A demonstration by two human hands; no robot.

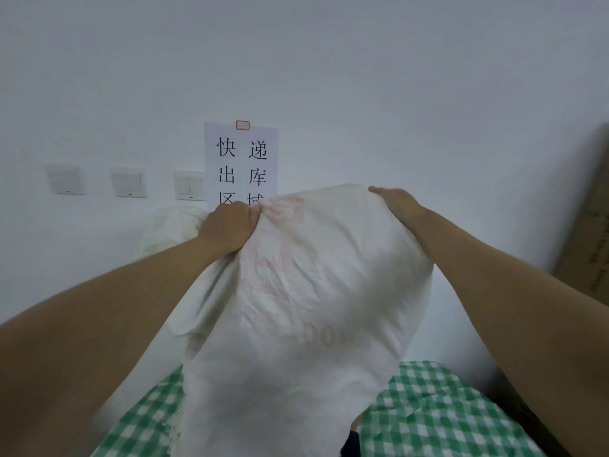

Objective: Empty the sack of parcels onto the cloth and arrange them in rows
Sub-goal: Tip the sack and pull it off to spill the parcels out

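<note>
On the wall at far left sit three switches (128, 182), and beside them a paper sign (241, 163) with printed characters, its lower edge hidden behind the sack. A second pale bag (171, 230) slumps against the wall below the switches.

The left hand (229, 227) has a fist-tight grip on a bunched corner of the sack (306, 301), fingers curled into the fabric. The sack is white woven plastic with faint red print, held up in front of the person with its gripped end uppermost and its lower end hanging down over the cloth (438, 410), a green-and-white check spread below. The body of the sack bulges as if full. Its mouth seems to be at the bottom; a dark shape shows just under the ragged lower edge, too little of it to name.

The right hand (397, 202) lies over the other top corner, palm on the fabric; its fingers pass over the far side, so how hard it holds cannot be told. A cardboard box (590, 225) leans at far right.

The step looks like the tipping-out, barely begun: no parcel lies clearly on the cloth. Next probably calls for lifting and shaking the upper end so the load slides out below.
</note>
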